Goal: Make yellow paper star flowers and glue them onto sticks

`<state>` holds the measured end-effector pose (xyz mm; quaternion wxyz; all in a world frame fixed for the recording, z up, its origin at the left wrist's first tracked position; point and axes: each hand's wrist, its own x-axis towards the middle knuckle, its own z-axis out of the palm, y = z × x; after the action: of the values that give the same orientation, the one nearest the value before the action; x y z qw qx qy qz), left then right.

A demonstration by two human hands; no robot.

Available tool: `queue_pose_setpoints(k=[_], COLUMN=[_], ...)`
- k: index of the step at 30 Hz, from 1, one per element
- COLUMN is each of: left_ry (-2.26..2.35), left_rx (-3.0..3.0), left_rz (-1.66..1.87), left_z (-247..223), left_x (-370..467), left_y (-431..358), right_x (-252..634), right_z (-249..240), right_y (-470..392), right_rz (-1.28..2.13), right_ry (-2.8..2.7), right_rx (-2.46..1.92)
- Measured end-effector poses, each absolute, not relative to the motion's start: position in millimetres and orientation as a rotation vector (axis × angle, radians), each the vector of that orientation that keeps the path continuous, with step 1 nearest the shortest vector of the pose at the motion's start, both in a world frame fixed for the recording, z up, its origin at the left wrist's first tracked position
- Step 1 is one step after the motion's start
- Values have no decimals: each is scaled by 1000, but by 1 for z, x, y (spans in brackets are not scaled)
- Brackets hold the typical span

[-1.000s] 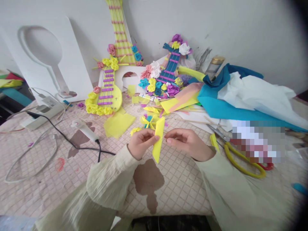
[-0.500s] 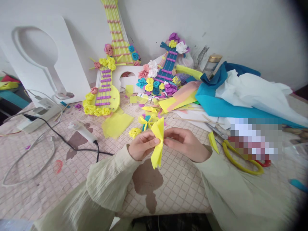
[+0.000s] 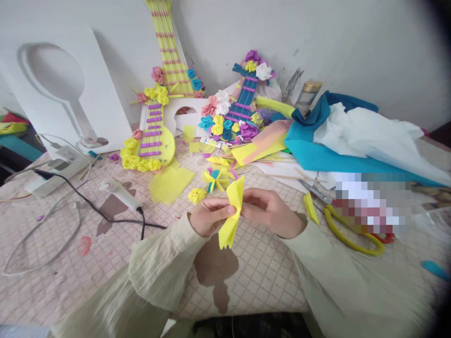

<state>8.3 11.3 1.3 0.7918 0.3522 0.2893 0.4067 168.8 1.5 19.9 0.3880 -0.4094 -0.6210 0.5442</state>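
A pleated strip of yellow paper point(image 3: 231, 231), pinched narrow at its middle like a bow, stands upright between my hands. My left hand point(image 3: 211, 216) grips its waist, the thumb lying across the front. Against the other side of that waist, my right hand point(image 3: 273, 213) has its fingertips pressed together; the paper partly hides them. Just beyond my hands lie a yellow paper flower point(image 3: 197, 195) and a star-like piece of yellow strips with blue at its centre point(image 3: 214, 180).
Paper-flowered model guitars point(image 3: 154, 136) lean at the back. White board point(image 3: 102, 89) with a guitar-shaped cutout stands left, near a glue gun point(image 3: 121, 193) and cables. Blue and white paper point(image 3: 317, 150) is heaped right, above yellow-handled scissors point(image 3: 352, 237).
The pleated paper has tilted, its top leaning right and its lower end swinging slightly left. Both hands stay at its middle, and the view has shifted slightly.
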Motion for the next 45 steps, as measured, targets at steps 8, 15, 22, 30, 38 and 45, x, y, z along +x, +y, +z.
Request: queue_pose_setpoints(k=[8, 15, 22, 30, 38, 45], left_ry=[648, 654, 704, 754, 776, 803], left_rx=[766, 760, 883, 958, 1020, 1087], left_rz=[888, 855, 937, 995, 1051, 1097], left_z=[-3, -3, -8, -11, -15, -13], left_x=[9, 7, 6, 6, 6, 7], left_y=[9, 7, 9, 11, 13, 12], right_x=[170, 169, 168, 166, 166, 165], right_z=[18, 19, 19, 19, 15, 13], right_y=[2, 2, 1, 0, -1, -1], right_rz=[1284, 1209, 1189, 986, 757, 734], right_ry=[-1635, -1648, -1637, -1681, -1710, -1679], right_rx=[-1023, -1022, -1021, -1083, -1109, -1137])
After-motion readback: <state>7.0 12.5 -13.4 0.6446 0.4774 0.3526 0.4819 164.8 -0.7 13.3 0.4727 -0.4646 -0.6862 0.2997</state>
